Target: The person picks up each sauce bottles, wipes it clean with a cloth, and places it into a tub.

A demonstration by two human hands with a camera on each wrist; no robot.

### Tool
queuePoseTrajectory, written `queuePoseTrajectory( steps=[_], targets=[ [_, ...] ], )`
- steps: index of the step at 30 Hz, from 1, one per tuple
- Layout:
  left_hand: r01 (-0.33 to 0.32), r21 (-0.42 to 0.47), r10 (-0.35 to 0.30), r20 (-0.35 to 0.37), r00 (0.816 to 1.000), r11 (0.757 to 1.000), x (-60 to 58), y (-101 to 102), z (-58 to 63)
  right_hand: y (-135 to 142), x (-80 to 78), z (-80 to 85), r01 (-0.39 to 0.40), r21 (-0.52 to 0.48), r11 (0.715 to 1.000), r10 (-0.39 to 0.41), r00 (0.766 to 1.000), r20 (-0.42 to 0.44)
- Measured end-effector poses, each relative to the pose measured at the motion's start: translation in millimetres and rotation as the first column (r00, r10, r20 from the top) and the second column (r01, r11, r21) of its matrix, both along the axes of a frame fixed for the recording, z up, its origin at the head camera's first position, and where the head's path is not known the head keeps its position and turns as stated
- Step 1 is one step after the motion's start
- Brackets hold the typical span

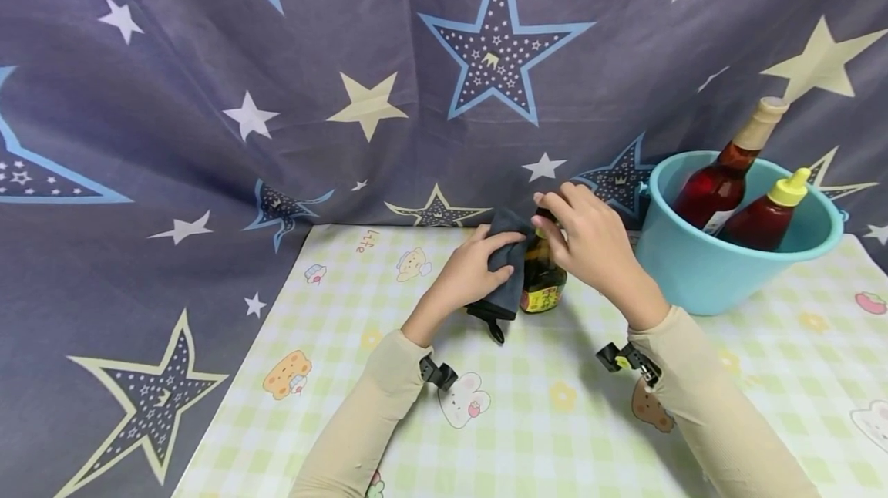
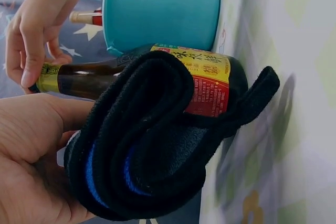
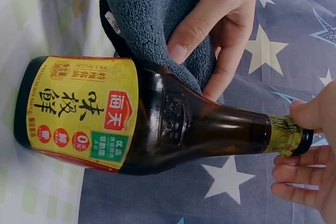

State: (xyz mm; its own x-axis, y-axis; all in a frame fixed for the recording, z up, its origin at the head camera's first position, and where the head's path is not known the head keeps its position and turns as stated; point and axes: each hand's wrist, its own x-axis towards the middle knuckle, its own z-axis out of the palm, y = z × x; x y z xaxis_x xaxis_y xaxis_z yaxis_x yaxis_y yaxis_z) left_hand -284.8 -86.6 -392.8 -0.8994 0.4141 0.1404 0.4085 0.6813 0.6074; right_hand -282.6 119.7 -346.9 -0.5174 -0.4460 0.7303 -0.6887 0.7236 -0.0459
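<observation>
A dark grey folded towel with black edging and a hanging loop is gripped in my left hand, thumb on one side and fingers on the other. Blue shows between its folds in the left wrist view. Right beside it, a dark soy sauce bottle with a yellow and red label stands upright on the table. The towel lies against the bottle's side in the right wrist view. My right hand pinches the bottle's black cap from above with thumb and fingers.
To the right stands a light blue bucket holding a tall red bottle with a beige top and a dark red bottle with a yellow nozzle cap. Checked cloth covers the table. A starry curtain hangs behind.
</observation>
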Motion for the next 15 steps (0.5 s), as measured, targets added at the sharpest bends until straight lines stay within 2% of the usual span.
queuePoseTrajectory(
  steps=[6, 15],
  targets=[
    [-0.003, -0.003, 0.003, 0.004, 1.000, 1.000, -0.4, -1.0, -0.9, -0.6, -0.5, -0.2, 0.000, 0.003, 1.000, 0.000, 1.000, 0.001],
    [-0.033, -0.019, 0.034, 0.050, 0.998, 0.999, -2.2, -2.8, -6.0, 0.0, -0.8, -0.5, -0.004, 0.015, 1.000, 0.004, 1.000, -0.018]
  ],
)
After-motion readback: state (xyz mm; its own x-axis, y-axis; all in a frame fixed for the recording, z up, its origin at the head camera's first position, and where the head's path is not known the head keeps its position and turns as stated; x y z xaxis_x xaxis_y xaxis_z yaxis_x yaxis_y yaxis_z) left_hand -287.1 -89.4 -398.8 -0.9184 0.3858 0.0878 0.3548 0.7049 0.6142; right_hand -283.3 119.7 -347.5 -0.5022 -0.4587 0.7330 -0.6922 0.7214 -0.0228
